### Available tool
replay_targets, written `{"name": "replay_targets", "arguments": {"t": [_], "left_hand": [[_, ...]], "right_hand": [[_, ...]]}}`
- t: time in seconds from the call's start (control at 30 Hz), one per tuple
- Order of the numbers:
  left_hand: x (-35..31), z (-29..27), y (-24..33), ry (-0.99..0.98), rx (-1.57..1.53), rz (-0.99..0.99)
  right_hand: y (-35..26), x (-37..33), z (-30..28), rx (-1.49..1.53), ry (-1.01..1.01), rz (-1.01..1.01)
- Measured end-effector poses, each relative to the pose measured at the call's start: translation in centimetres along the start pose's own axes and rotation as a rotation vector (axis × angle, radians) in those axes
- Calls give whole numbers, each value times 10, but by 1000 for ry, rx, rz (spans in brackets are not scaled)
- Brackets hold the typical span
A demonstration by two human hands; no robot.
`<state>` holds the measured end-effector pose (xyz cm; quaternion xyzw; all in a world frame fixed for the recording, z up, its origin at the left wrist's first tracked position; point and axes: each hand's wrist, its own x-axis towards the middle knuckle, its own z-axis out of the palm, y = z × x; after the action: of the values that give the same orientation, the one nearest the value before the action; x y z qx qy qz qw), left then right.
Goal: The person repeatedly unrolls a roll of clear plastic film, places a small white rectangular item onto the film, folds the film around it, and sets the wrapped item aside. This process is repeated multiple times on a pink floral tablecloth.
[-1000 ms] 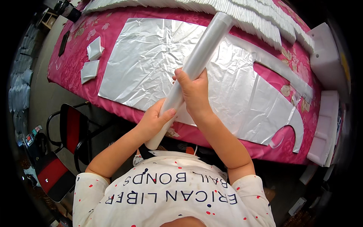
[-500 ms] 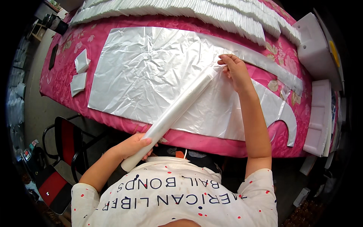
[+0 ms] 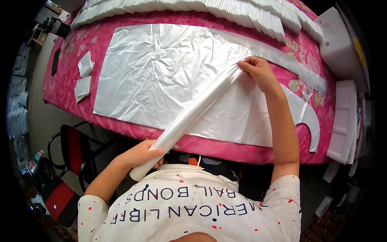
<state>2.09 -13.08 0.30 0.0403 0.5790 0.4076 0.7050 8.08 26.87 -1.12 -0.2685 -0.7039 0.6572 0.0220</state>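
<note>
A white plastic bag folded into a long, narrow roll (image 3: 191, 115) slants from near my body up over the table. Around its lower end my left hand (image 3: 146, 154) is closed, close to the table's front edge. At the upper tip my right hand (image 3: 259, 71) pinches the gathered plastic between thumb and fingers. Beneath the roll lies a stack of flat, creased, shiny white plastic bags (image 3: 137, 68), spread over the cloth. Their cut handle straps (image 3: 311, 121) reach to the right, one of them curved.
A pink floral cloth (image 3: 52, 88) covers the table. Long rows of folded white bags (image 3: 181, 7) line the far side. Two small folded packets (image 3: 83, 88) and a dark phone-like object (image 3: 55, 61) lie left. White foam boxes (image 3: 342, 121) stand right; a red-black chair (image 3: 76, 151) stands lower left.
My right hand has moved slightly right and its fingers have closed on the roll's upper tip, which is now drawn tighter together. My left hand keeps its hold on the lower end.
</note>
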Motion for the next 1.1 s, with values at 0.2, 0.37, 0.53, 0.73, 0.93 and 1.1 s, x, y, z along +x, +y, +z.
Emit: {"name": "replay_targets", "arguments": {"t": [0.2,0.37,0.53,0.73,0.93,1.1], "left_hand": [[-22,-27,-13,-14,170,-73],[-32,-52,3,-116,402,-70],[-7,-22,81,0,873,251],[46,19,126,433,1289,956],[77,17,97,-8,1628,1347],[84,27,70,-71,1701,1070]], "right_hand": [[26,5,-146,-134,504,-70],[37,-10,-190,-128,521,-73],[13,0,-115,-145,360,-104],[-7,31,-38,-106,108,-118],[-10,56,-25,-251,18,-68],[-15,57,-19,-296,26,-31]]}}
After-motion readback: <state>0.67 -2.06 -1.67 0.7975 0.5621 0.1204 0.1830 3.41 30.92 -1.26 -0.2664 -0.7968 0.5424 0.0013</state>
